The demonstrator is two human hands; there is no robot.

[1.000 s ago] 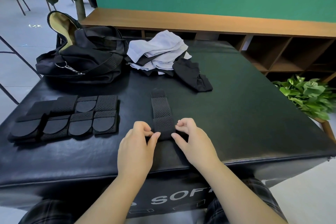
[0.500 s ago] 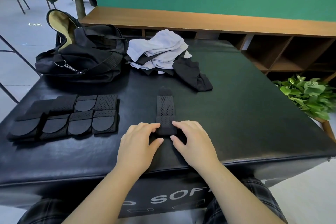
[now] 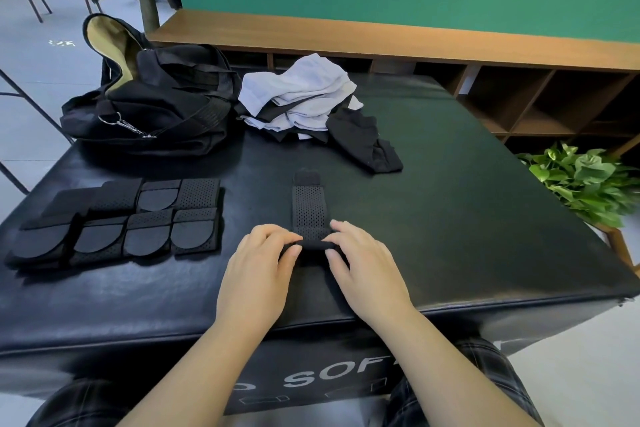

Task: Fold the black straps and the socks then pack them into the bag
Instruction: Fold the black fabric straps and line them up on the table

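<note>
You are rolling the near end of the black strap (image 3: pixel 309 210) on the counter (image 3: pixel 450 218), left hand (image 3: pixel 258 269) and right hand (image 3: pixel 367 267) fingers curled onto the rolled edge; next, fold it forward evenly toward the far tab.

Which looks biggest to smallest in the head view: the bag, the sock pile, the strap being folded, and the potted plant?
1. bag
2. sock pile
3. potted plant, though it is cut off at the frame edge and looks close to the sock pile, so unsure
4. strap, held by left hand and right hand
</note>
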